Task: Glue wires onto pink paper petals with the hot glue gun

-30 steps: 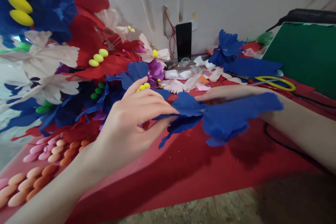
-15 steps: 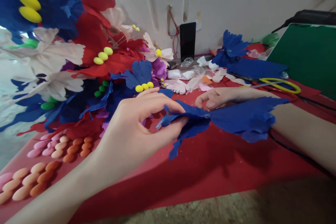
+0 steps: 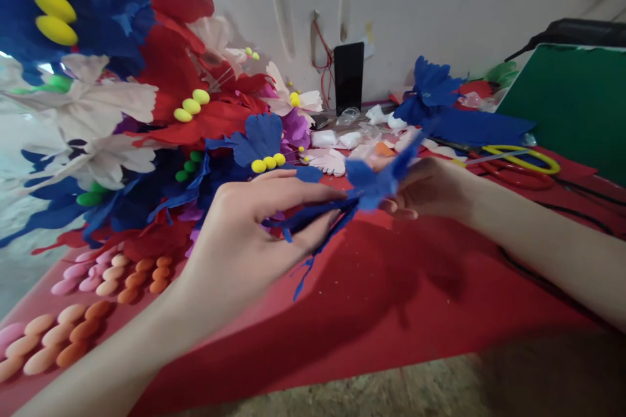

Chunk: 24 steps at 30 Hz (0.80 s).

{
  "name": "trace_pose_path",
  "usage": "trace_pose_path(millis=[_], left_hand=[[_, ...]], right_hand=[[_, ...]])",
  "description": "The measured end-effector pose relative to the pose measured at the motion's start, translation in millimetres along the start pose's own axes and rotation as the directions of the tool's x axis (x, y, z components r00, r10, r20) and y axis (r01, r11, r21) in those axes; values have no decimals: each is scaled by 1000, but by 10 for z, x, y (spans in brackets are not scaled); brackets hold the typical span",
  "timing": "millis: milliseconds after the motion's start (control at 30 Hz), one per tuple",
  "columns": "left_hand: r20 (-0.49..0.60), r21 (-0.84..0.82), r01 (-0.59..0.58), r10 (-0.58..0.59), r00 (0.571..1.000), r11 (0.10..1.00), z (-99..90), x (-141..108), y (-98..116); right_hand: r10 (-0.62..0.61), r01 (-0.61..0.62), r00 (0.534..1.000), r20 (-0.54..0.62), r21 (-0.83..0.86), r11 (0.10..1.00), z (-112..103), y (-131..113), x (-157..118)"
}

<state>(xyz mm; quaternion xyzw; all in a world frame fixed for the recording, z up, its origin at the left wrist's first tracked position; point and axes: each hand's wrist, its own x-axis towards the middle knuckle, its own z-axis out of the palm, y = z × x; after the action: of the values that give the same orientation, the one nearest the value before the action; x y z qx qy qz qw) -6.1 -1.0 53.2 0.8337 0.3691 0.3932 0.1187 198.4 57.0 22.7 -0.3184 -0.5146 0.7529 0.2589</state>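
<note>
Between thumb and fingers, my left hand [image 3: 254,228] pinches a dark blue fabric butterfly [image 3: 374,189] by one side, above the red tabletop. Thin ragged blue tails hang below that hand. The butterfly's other wing stands up and is smeared by motion. Closed around the far side of the wing is my right hand [image 3: 433,189], its fingers curled and partly hidden behind the blue fabric.
Finished butterflies in blue, red and white crowd the left, among them a red one [image 3: 220,117]. Pink and orange oval beads [image 3: 73,332] lie in rows at front left. A phone [image 3: 349,78] leans on the wall. Yellow-handled scissors [image 3: 528,158] and a green board [image 3: 572,104] are at right.
The butterfly's right wing, spread out flat to the right before, is now turned up and folded near my right hand. My right hand has moved slightly right; my left keeps its pinch.
</note>
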Motion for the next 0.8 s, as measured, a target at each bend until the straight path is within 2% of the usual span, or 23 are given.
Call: trace_pose_path(millis=[167,300,467,567,667,800], left_hand=[[35,-57,132,-130,991,990,2,-6,-37],[43,-86,114,-111,993,990,8,18,-52],[64,-83,153,-148,987,985,7,27,-42],[24,-128,198,-197,980,972,16,29,-50],[-20,-101,239,-242,970,966,12,36,-80],[-104,-103,193,-203,974,976,-34,52,-142]], right_hand=[[-80,80,993,-87,-6,997,83,49,28],[-124,119,980,-153,-41,992,84,60,91],[-147,107,955,-258,-161,981,84,57,102],[-246,187,924,-292,-216,958,105,73,78],[-332,263,897,-291,-251,931,131,61,35],[-373,272,857,-357,-302,914,105,-21,-26]])
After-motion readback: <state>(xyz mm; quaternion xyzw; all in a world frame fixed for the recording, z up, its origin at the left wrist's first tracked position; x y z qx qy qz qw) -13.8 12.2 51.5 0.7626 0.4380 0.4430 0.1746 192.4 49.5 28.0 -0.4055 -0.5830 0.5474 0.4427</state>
